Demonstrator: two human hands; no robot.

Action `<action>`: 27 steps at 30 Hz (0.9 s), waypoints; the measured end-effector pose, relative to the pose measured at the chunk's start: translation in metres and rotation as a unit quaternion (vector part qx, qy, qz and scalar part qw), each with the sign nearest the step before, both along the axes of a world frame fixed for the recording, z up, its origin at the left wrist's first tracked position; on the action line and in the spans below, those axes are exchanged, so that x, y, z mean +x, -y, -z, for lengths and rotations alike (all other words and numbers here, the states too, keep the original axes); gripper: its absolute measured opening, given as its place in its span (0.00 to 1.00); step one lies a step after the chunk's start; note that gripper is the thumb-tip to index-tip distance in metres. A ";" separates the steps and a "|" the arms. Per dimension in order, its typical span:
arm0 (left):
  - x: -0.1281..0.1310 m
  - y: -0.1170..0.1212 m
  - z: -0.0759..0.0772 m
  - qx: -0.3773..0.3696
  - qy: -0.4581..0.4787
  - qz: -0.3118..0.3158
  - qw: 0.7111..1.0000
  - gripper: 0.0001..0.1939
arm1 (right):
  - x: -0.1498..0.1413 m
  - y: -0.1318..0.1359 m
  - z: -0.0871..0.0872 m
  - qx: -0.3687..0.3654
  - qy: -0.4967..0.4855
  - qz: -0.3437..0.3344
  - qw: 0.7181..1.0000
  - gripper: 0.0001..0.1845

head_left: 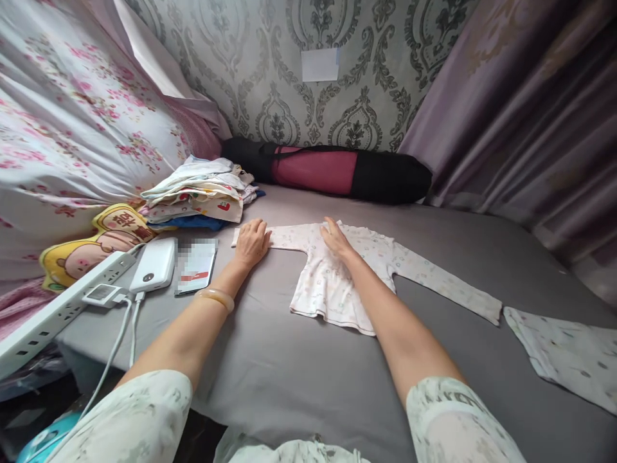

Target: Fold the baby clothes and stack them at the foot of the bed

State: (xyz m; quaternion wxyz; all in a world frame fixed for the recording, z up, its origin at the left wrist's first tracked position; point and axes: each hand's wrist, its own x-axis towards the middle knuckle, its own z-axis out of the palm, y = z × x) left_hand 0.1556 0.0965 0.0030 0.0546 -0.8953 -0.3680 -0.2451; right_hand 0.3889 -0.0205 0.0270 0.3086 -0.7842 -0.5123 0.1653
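Note:
A small white long-sleeved shirt point(315, 289) with a faint print lies spread on the grey bed sheet point(260, 360), both sleeves out to the sides. My left hand point(253, 243), with a pale bangle point(218, 298) on its wrist, rests palm down across the left sleeve near its cuff, fingers slightly bent. On the shirt's upper body near the neckline lies my right hand point(336, 240), its fingers stretched and a little apart. Part of the shirt is hidden under the right hand and forearm.
Folded clothes point(197, 193) are stacked at the back left. Nearby are a phone point(196, 265), a white power bank point(154, 263), a power strip point(62, 308) and a yellow pillow point(96, 244). A black-and-red long bag point(313, 170) lies by the wall. Another printed garment point(569, 354) lies right.

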 end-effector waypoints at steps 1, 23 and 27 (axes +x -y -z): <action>-0.001 0.003 -0.002 0.002 -0.002 0.001 1.000 0.20 | 0.006 0.009 -0.004 0.030 -0.015 0.013 0.999 0.29; -0.004 0.139 -0.042 -0.384 -0.071 0.046 0.919 0.24 | 0.005 0.256 -0.031 -0.238 0.046 0.151 0.958 0.14; 0.002 0.149 -0.040 -0.369 -0.062 0.027 0.927 0.21 | -0.013 0.253 -0.038 -0.244 0.072 0.161 0.954 0.11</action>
